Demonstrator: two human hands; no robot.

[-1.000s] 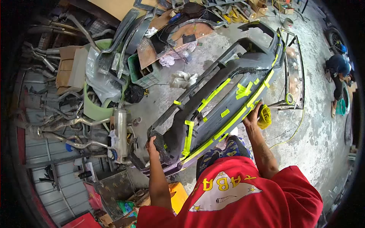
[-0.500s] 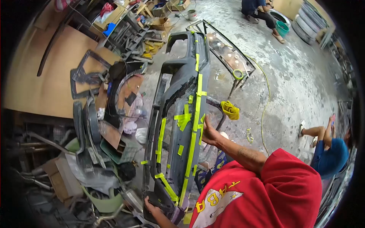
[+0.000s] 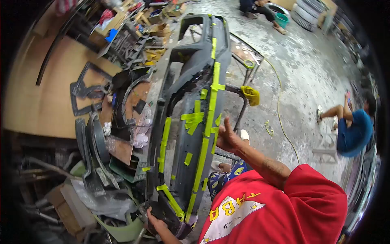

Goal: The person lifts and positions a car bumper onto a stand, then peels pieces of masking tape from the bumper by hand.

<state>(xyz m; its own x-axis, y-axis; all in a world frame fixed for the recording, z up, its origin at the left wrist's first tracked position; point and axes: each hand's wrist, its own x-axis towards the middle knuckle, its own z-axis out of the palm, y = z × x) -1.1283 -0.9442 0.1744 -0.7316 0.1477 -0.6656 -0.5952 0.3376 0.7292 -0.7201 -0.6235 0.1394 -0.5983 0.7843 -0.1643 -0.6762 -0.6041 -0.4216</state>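
A long grey car bumper (image 3: 203,134) stretches up the middle of the view, tilted, with strips of yellow-green masking tape (image 3: 211,110) along it. My right hand (image 3: 229,138) is at its right edge, palm against it and thumb raised; the other fingers are partly hidden behind the edge. At the lower end, my left hand (image 3: 157,223) grips the bumper near its bottom corner, its fingers mostly out of sight beneath. A dark, rough stretch runs along the bumper's upper opening.
Behind the bumper stands a metal stand (image 3: 239,95) with a yellow cloth (image 3: 250,95) on it. A tape roll (image 3: 249,64) lies on a frame table beyond. Car parts and a green crate (image 3: 128,164) crowd the left. One person (image 3: 353,130) sits at right; another (image 3: 260,10) crouches far back.
The bumper's far end has risen in view and swung slightly right, while its near end has shifted left. Both hands have moved with it, and my right thumb sticks out more.
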